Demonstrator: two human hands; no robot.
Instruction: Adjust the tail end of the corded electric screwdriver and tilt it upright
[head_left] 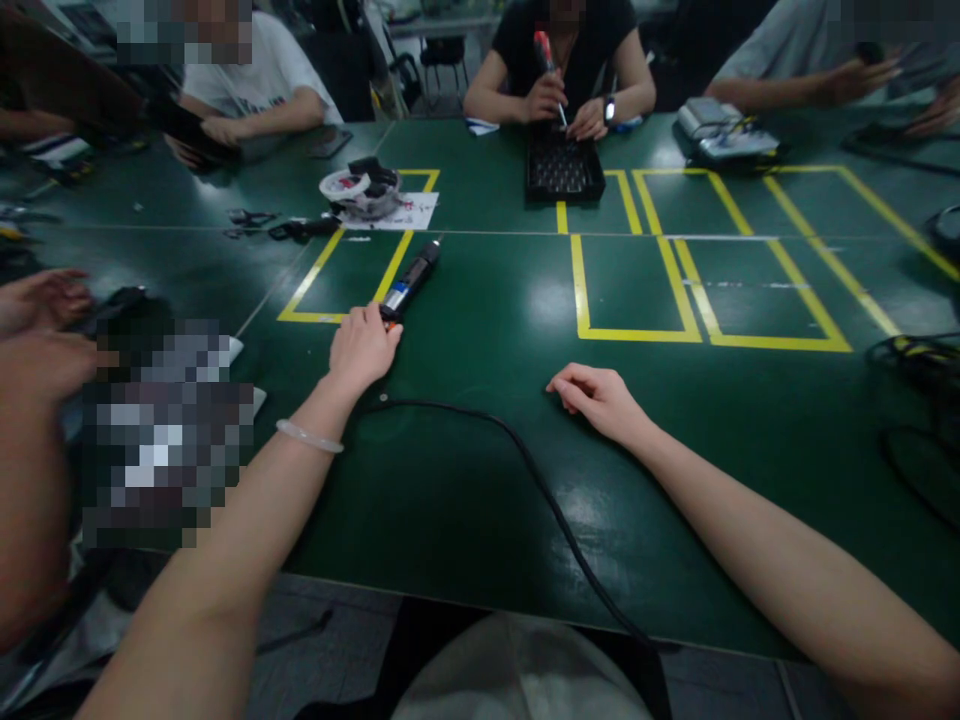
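Observation:
My left hand (364, 345) is closed round the rear end of a black electric screwdriver (410, 283), which lies on the green table (480, 480) with its tip pointing away and to the right. A black cable (517, 445) runs from near my left wrist across the table and over its front edge. My right hand (592, 397) rests on the table to the right, its fingers curled together. No object shows in it. A tiny round piece (383, 398) lies just in front of my left hand.
Yellow tape outlines (637, 335) mark the table. Tape rolls (360, 187) sit on paper at the back left. Across the table, a person works over a black tray (565, 175). Another person's hands (45, 310) are close on the left; coiled cables (919, 385) lie right.

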